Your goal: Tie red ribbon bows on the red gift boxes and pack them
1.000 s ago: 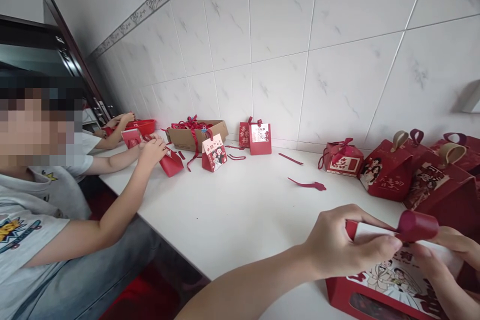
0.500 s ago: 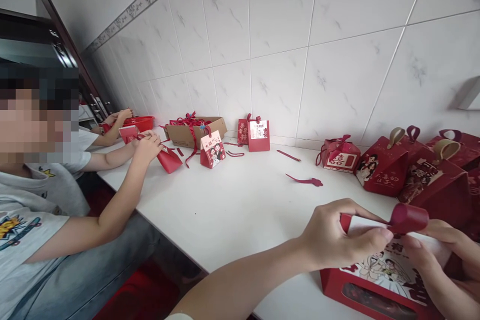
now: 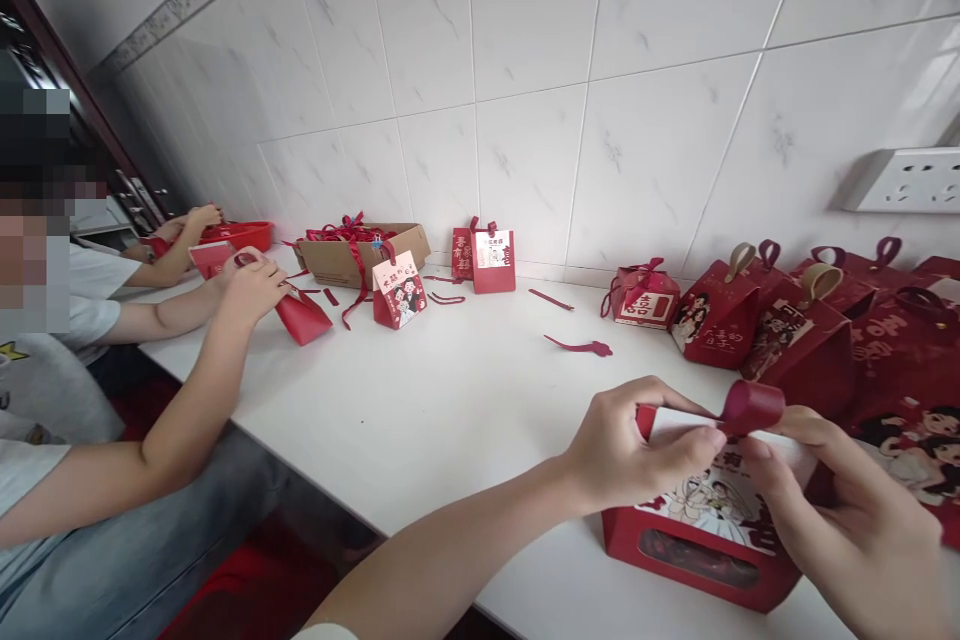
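Left hand (image 3: pixel 637 445), right hand (image 3: pixel 855 500) pinching red box (image 3: pixel 716 495) by top edge (ribbon loop (image 3: pixel 754 405) standing between); apparently fastening loop, next move probably needing even pressure.

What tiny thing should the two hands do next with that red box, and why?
Maybe the right hand should gently tug the ribbon loop to test it while the left hand steadies the red gift box. Both hands pinch the box's top beside the loop, and the fingers partly hide how it is fastened.
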Demonstrator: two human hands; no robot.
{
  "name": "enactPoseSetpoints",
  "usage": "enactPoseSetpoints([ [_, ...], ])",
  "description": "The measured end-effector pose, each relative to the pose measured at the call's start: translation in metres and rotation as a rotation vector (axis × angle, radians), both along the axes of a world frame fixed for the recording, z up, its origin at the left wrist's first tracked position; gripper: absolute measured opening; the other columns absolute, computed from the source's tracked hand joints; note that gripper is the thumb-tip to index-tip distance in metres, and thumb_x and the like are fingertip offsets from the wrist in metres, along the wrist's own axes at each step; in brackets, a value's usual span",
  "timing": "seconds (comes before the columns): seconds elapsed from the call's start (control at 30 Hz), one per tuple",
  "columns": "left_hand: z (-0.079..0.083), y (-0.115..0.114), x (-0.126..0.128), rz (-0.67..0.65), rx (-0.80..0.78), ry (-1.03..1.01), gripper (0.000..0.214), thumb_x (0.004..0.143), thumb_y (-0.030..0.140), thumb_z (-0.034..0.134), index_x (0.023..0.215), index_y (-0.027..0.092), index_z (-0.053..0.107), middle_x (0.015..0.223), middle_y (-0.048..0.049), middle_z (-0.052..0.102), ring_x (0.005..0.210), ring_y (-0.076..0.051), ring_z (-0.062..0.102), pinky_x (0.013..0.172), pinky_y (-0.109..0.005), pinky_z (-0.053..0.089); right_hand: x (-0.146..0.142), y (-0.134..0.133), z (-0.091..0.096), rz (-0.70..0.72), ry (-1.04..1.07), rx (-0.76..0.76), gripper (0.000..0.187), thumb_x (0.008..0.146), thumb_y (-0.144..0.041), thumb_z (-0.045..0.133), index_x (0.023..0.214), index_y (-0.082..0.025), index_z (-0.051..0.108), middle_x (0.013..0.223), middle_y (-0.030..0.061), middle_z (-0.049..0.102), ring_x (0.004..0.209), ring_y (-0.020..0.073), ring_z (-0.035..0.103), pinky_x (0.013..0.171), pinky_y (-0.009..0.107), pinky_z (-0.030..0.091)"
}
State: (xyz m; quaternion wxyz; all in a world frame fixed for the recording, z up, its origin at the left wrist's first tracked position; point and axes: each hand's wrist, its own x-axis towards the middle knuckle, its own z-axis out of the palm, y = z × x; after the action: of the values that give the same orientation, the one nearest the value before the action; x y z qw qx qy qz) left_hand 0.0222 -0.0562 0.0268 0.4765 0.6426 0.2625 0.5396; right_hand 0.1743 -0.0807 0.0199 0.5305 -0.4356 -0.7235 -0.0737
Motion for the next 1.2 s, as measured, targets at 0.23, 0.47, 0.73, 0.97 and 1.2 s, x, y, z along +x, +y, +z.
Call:
enactPoseSetpoints([
  [0.23,-0.0005,0.001,-0.0025,0.03,0.055,0.066,0.017,0.073,0.033,0.063,0.075,0.016,0.062,0.071,-0.0033,0.063,0.066,-0.014,0.059,0.062,-0.025,0.05,-0.002,0.0011,-0.002,0.005,0.029,-0.003,0.011,0.086,-0.031,0.052,0.078,-0.023,0.054,0.066,-0.0004,0.058,0.049,0.012,0.051,0.045,0.023,0.038],
  [0.47,0.0031,0.0008,-0.0069,0.051,0.086,0.121,0.019,0.077,0.032,0.062,0.071,0.015,0.06,0.067,-0.0009,0.058,0.064,-0.012,0.055,0.062,-0.023,0.044,-0.0059,0.0004,-0.0002,0.05,0.089,-0.005,0.01,0.086,-0.023,0.052,0.076,-0.022,0.053,0.066,-0.0015,0.056,0.053,0.011,0.05,0.048,0.022,0.038],
  [0.73,0.0053,0.0014,-0.0079,0.083,0.131,0.182,0.021,0.081,0.033,0.058,0.069,0.016,0.057,0.065,0.0003,0.056,0.063,-0.012,0.053,0.062,-0.023,0.044,-0.0089,0.0018,0.0023,0.114,0.158,-0.041,0.016,0.087,-0.021,0.051,0.071,-0.02,0.051,0.063,-0.0021,0.05,0.054,0.0107,0.047,0.05,0.023,0.037],
  [0.97,0.0037,0.002,-0.0083,0.041,0.078,0.18,0.019,0.081,0.034,0.058,0.081,0.016,0.061,0.076,-0.0031,0.062,0.069,-0.014,0.057,0.065,-0.025,0.047,-0.0088,0.0005,0.0018,0.183,0.178,-0.058,0.006,0.084,-0.019,0.051,0.086,-0.021,0.057,0.071,0.0004,0.056,0.062,0.0133,0.052,0.055,0.026,0.041],
  [1.2,0.0073,0.0039,-0.01,0.073,0.117,0.22,0.02,0.081,0.034,0.058,0.075,0.016,0.063,0.074,-0.0028,0.064,0.069,-0.015,0.059,0.063,-0.024,0.046,-0.0077,0.0022,0.0077,0.193,0.21,-0.123,0.01,0.084,-0.02,0.052,0.074,-0.02,0.055,0.066,-0.0015,0.051,0.06,0.0112,0.048,0.053,0.024,0.038],
])
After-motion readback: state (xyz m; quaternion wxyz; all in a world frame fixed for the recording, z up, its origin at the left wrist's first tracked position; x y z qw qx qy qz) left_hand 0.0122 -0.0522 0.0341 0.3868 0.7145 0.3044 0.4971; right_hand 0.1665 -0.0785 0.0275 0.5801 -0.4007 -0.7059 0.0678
